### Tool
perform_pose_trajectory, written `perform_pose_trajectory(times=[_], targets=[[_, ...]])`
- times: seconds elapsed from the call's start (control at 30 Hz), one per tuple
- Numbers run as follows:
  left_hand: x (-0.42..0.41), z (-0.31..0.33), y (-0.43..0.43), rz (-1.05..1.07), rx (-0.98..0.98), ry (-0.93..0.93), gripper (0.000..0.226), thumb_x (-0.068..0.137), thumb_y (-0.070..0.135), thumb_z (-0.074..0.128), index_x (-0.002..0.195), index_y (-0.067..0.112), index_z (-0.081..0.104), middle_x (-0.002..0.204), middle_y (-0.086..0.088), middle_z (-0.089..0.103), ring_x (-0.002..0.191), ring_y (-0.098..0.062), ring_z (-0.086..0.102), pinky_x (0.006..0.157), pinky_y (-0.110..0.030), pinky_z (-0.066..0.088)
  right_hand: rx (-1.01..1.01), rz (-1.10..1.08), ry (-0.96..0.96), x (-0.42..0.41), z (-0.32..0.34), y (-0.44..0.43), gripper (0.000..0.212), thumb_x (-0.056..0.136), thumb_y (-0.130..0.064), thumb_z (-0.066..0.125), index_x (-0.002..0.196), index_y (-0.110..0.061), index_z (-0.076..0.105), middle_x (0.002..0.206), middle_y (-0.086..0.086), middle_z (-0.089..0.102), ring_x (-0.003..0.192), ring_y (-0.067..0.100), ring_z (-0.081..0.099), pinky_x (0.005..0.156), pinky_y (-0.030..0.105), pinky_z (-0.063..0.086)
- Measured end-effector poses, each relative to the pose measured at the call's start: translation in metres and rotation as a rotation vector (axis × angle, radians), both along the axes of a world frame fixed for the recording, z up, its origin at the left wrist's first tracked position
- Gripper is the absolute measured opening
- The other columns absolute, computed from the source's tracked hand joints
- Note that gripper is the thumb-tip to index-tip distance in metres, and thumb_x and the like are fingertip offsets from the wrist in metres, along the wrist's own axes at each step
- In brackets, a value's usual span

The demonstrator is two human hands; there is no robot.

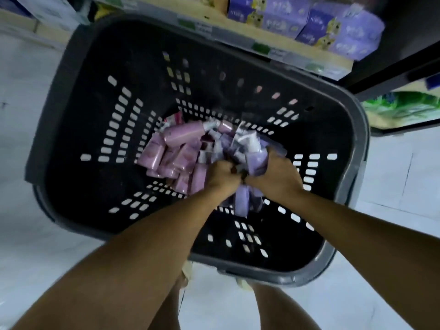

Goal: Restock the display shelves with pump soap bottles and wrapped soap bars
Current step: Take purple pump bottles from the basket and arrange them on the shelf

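1. Pump soap bottles (176,160) lie heaped on the bottom of the black slotted basket (48,115), right under and just ahead of both our hands; none stands upright.
2. The clearest one, a pink bottle (183,134), lies ahead and to the left of our left hand (222,173). Its long axis runs across us, left to right, with the white pump end pointing right toward the purple pile.
3. The other pink pieces just left of our left hand lie side by side, their long axes running roughly toward and away from us. Blur keeps us from telling bottles from wrapped bars there.
4. Our right hand (277,171) has its fingers curled round a purple bottle (257,163), whose white pump end points away from us.
5. Our left hand sits knuckle to knuckle with the right one, its fingers curled down among the purple pieces; we cannot tell whether they close on one.
6. Another purple bottle (241,203) lies beneath our wrists, its long axis pointing toward us.
7. The basket's tall walls ring the heap on every side, and both forearms cross its near rim from above.
8. Beyond the hands, past the far rim, a shelf edge (238,32) carries purple boxes (281,15).
9. Far to the right of our right hand, green packs (404,108) sit beneath a dark shelf frame (392,75).
10. White floor tiles (35,258) lie left of our left forearm.
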State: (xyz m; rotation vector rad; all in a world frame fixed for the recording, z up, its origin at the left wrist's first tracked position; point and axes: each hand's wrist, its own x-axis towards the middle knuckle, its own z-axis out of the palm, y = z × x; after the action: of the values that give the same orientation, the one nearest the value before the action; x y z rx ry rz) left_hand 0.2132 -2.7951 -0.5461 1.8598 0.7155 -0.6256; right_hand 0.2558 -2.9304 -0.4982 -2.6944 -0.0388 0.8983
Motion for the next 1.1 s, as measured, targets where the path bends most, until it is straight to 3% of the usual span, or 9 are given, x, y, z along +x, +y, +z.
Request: perform_pose_trajectory(times=[0.13, 0.33, 0.4, 0.53, 0.63, 0.73, 0.87, 1.0, 1.1], targets=[[0.011, 0.070, 0.021, 0.096, -0.066, -0.189, 0.043, 0.082, 0.017, 0.073, 0.046, 0.016, 0.050, 0.039, 0.009, 0.045, 0.037, -0.001, 0.038, 0.043, -0.020, 0.031, 0.220, -0.104, -0.113, 0.003, 0.067, 0.008, 0.065, 0.060, -0.058, 0.075, 0.110, -0.025, 0.050, 0.089, -0.008, 0.065, 0.084, 0.023, 0.067, 0.072, 0.038, 0.054], [0.032, 0.276, 0.084, 0.131, -0.129, -0.545, 0.038, 0.085, 0.027, 0.074, 0.065, 0.001, 0.055, 0.055, -0.012, 0.048, 0.054, -0.009, 0.040, 0.052, -0.029, 0.031, 0.498, -0.102, -0.298, 0.023, 0.252, 0.033, 0.056, 0.063, -0.084, 0.061, 0.097, -0.041, 0.051, 0.079, -0.021, 0.066, 0.070, -0.004, 0.062, 0.057, 0.017, 0.045], [0.042, 0.359, 0.105, 0.208, -0.138, -0.632, 0.033, 0.085, 0.025, 0.076, 0.067, 0.008, 0.053, 0.062, -0.020, 0.051, 0.057, -0.013, 0.042, 0.054, -0.030, 0.030, 0.593, -0.115, -0.341, 0.037, 0.329, 0.044, 0.053, 0.065, -0.085, 0.058, 0.097, -0.042, 0.053, 0.083, -0.021, 0.068, 0.071, 0.000, 0.064, 0.062, 0.024, 0.050], [0.056, 0.528, 0.141, 0.216, -0.067, -0.830, 0.028, 0.084, 0.040, 0.073, 0.077, 0.028, 0.049, 0.058, 0.005, 0.056, 0.054, -0.012, 0.051, 0.051, -0.022, 0.036, 0.736, -0.065, -0.527, 0.065, 0.482, 0.070, 0.046, 0.074, -0.081, 0.050, 0.096, -0.041, 0.052, 0.088, -0.027, 0.064, 0.069, -0.005, 0.059, 0.058, 0.013, 0.043], [0.063, 0.648, 0.163, 0.189, -0.019, -0.948, 0.028, 0.082, 0.055, 0.069, 0.085, 0.036, 0.049, 0.075, 0.000, 0.071, 0.075, -0.028, 0.067, 0.059, -0.031, 0.047, 0.840, 0.007, -0.596, 0.087, 0.585, 0.093, 0.039, 0.078, -0.074, 0.049, 0.088, -0.037, 0.052, 0.079, -0.022, 0.062, 0.062, -0.001, 0.054, 0.056, 0.018, 0.040], [0.070, 0.755, 0.177, 0.170, 0.024, -1.076, 0.023, 0.084, 0.045, 0.068, 0.098, 0.029, 0.059, 0.095, -0.001, 0.076, 0.091, -0.024, 0.071, 0.078, -0.040, 0.055, 0.882, 0.094, -0.637, 0.104, 0.679, 0.118, 0.049, 0.077, -0.078, 0.045, 0.087, -0.030, 0.049, 0.078, -0.015, 0.062, 0.065, 0.004, 0.055, 0.060, 0.023, 0.042], [0.083, 0.858, 0.197, 0.161, 0.038, -1.172, 0.026, 0.081, 0.035, 0.066, 0.102, 0.019, 0.067, 0.099, -0.004, 0.075, 0.092, -0.020, 0.071, 0.080, -0.042, 0.057, 0.830, 0.254, -0.656, 0.114, 0.769, 0.153, 0.050, 0.082, -0.078, 0.035, 0.096, -0.032, 0.044, 0.086, -0.008, 0.063, 0.079, 0.021, 0.059, 0.073, 0.044, 0.049], [0.113, 0.920, 0.231, 0.168, -0.009, -1.288, 0.008, 0.089, 0.017, 0.064, 0.095, 0.022, 0.066, 0.091, -0.001, 0.073, 0.084, -0.009, 0.068, 0.077, -0.023, 0.053, 0.768, 0.277, -0.725, 0.129, 0.824, 0.188, 0.047, 0.082, -0.074, 0.038, 0.100, -0.030, 0.042, 0.094, 0.004, 0.064, 0.086, 0.030, 0.058, 0.076, 0.045, 0.049], [0.146, 0.939, 0.253, 0.180, -0.053, -1.311, 0.013, 0.095, 0.010, 0.060, 0.094, 0.021, 0.067, 0.091, -0.002, 0.073, 0.082, -0.011, 0.067, 0.077, -0.028, 0.054, 0.761, 0.157, -0.789, 0.156, 0.849, 0.204, 0.037, 0.089, -0.060, 0.054, 0.106, -0.027, 0.047, 0.097, 0.005, 0.065, 0.089, 0.031, 0.059, 0.079, 0.045, 0.049]])
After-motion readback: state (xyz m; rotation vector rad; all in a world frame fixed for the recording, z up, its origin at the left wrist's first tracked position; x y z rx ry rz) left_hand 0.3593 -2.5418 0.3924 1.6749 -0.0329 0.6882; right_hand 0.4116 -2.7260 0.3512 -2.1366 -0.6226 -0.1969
